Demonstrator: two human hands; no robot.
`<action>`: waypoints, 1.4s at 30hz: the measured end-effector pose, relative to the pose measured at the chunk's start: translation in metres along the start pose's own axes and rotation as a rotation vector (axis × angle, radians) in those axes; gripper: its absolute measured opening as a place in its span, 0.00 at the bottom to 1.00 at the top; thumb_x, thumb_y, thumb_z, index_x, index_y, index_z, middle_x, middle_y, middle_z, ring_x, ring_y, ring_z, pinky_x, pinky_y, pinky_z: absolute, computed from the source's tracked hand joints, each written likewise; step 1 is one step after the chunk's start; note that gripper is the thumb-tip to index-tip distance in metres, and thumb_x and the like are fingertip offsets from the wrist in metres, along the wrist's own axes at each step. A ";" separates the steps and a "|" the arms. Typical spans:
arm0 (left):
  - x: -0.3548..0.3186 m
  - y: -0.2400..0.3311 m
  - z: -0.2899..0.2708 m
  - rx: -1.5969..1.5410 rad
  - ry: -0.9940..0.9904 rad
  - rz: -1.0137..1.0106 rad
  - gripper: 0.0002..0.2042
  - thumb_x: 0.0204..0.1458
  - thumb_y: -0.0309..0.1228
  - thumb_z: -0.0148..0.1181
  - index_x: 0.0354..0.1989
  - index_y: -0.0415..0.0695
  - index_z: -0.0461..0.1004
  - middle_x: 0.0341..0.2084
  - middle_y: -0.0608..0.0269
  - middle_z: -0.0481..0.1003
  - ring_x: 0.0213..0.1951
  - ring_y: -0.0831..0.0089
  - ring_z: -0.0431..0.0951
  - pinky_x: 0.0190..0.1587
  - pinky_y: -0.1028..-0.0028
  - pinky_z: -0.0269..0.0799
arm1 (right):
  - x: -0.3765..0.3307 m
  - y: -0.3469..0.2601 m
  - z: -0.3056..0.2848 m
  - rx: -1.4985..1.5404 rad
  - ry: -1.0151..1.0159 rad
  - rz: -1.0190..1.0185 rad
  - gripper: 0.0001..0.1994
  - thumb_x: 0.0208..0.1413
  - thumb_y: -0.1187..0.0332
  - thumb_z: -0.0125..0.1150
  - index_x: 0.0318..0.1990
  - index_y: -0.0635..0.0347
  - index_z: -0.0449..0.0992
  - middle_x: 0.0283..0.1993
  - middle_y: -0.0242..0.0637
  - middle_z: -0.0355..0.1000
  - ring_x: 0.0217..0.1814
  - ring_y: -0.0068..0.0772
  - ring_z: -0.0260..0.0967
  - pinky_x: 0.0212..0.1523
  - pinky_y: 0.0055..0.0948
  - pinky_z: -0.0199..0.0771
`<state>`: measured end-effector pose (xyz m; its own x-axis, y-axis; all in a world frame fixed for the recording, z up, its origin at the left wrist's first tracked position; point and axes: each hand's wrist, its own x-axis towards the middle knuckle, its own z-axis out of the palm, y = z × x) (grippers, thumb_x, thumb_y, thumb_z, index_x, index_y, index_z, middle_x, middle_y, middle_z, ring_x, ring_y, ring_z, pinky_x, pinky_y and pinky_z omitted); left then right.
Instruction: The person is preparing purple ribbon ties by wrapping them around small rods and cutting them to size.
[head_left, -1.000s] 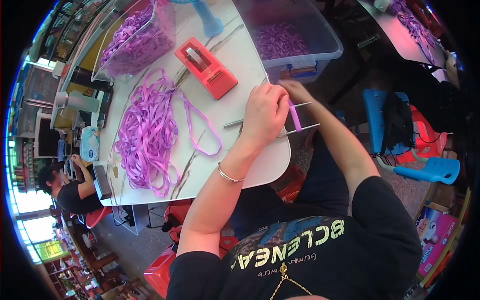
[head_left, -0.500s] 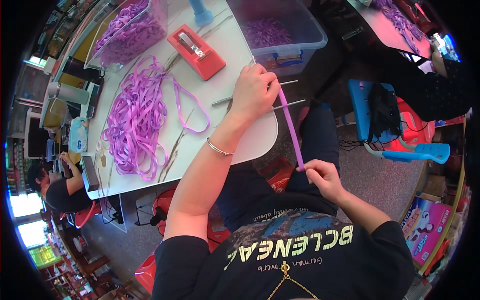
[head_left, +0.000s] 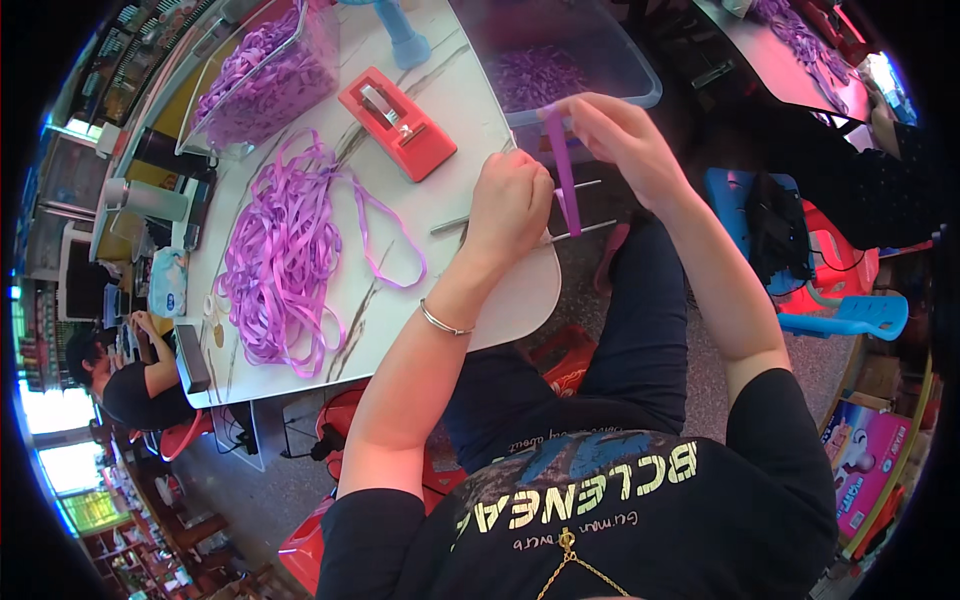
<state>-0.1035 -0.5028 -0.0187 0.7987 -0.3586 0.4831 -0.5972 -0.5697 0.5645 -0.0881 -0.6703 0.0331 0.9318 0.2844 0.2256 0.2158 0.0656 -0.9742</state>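
Note:
My left hand [head_left: 512, 202] rests at the white table's [head_left: 500, 300] near edge, closed over two thin metal rods [head_left: 575, 234] and the lower end of a purple ribbon strip [head_left: 563, 170]. My right hand [head_left: 612, 135] is raised beyond it, pinching the strip's upper end so it runs taut between both hands. A loose pile of purple ribbon [head_left: 285, 255] lies on the table to the left, one strand trailing toward my left hand.
A red tape dispenser [head_left: 397, 122] sits behind the pile. A clear bin of purple pieces [head_left: 262, 80] stands far left, a larger clear tub [head_left: 560, 60] behind my hands. Another person [head_left: 130, 370] sits at far left. Blue and red stools [head_left: 830, 300] stand right.
My right hand, which had drawn the ribbon down toward my lap, has swung back up above the table edge. The left hand stayed on the rods.

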 end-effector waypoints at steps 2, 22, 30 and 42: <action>0.000 0.000 -0.002 -0.041 0.016 0.008 0.10 0.48 0.26 0.45 0.19 0.36 0.70 0.21 0.50 0.68 0.29 0.54 0.66 0.36 0.61 0.62 | 0.015 0.022 -0.002 0.084 -0.016 0.130 0.18 0.60 0.58 0.45 0.43 0.65 0.73 0.23 0.20 0.56 0.22 0.09 0.47 0.21 0.13 0.44; -0.001 0.004 -0.003 0.048 -0.058 -0.034 0.10 0.47 0.34 0.53 0.24 0.40 0.76 0.24 0.59 0.70 0.32 0.61 0.67 0.37 0.68 0.63 | -0.059 0.121 -0.004 0.199 -0.008 0.635 0.13 0.52 0.62 0.59 0.41 0.59 0.75 0.32 0.25 0.72 0.28 0.12 0.65 0.25 0.11 0.60; -0.002 -0.002 -0.022 -0.068 -0.304 0.008 0.13 0.46 0.37 0.58 0.32 0.39 0.77 0.29 0.57 0.69 0.36 0.61 0.67 0.42 0.69 0.63 | -0.103 0.094 0.021 0.444 0.112 0.586 0.08 0.50 0.66 0.62 0.34 0.59 0.74 0.33 0.29 0.74 0.33 0.14 0.71 0.27 0.10 0.63; -0.052 0.072 -0.057 -0.890 -0.220 -0.450 0.15 0.58 0.35 0.45 0.48 0.38 0.66 0.27 0.67 0.69 0.30 0.80 0.68 0.34 0.82 0.62 | -0.107 0.070 0.021 0.485 0.136 0.622 0.07 0.53 0.65 0.59 0.36 0.57 0.74 0.30 0.26 0.72 0.31 0.13 0.68 0.27 0.10 0.62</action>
<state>-0.1923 -0.4832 0.0348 0.9044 -0.4261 0.0199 -0.0039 0.0386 0.9992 -0.1784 -0.6755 -0.0594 0.8737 0.2889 -0.3913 -0.4769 0.3506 -0.8060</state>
